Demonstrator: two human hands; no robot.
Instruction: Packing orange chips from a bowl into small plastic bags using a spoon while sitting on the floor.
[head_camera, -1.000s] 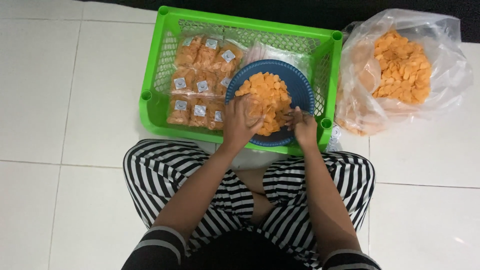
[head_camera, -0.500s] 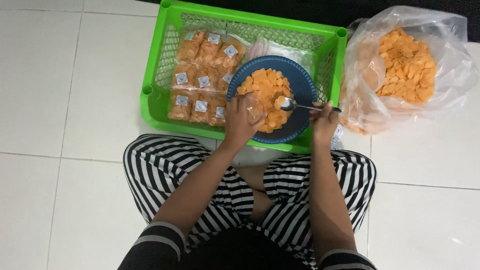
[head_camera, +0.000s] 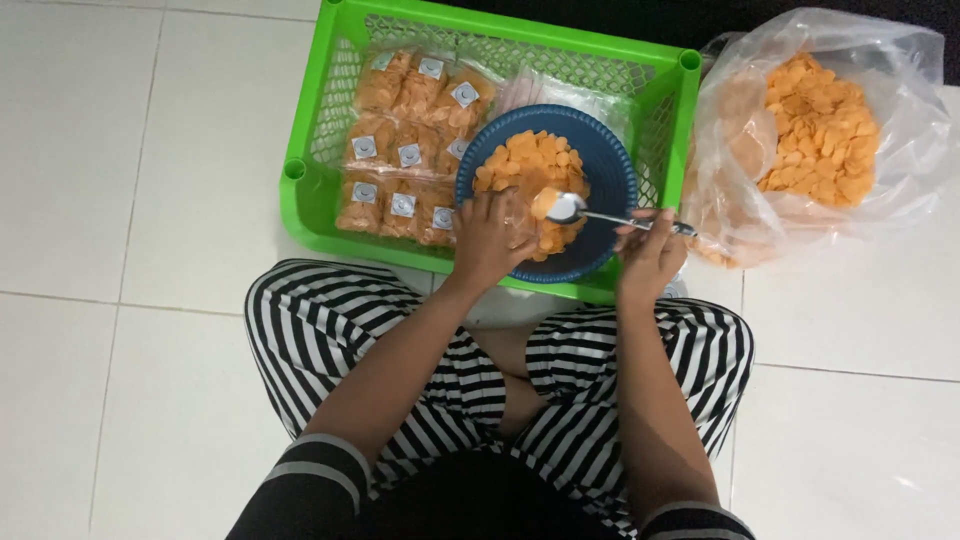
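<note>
White floor tiles (head_camera: 130, 200) are lying open left of the green basket (head_camera: 300, 190). The left hand (head_camera: 487, 240) is pinching a small clear bag (head_camera: 520, 215) over the blue plate (head_camera: 612, 180). The right hand (head_camera: 650, 250) is gripping a spoon (head_camera: 590, 212), its long axis level, bowl pointing left, near the chip sack (head_camera: 820, 130).

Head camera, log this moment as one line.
left hand: holds small clear bag | right hand: holds spoon of chips over blue plate | green basket

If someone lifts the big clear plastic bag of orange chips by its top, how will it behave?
The clear plastic bag looks thin and crumpled, so probably floppy, sagging around the chips. Its mouth lies open, so chips might spill. The flat, thin chips seem light and likely break easily.
</note>
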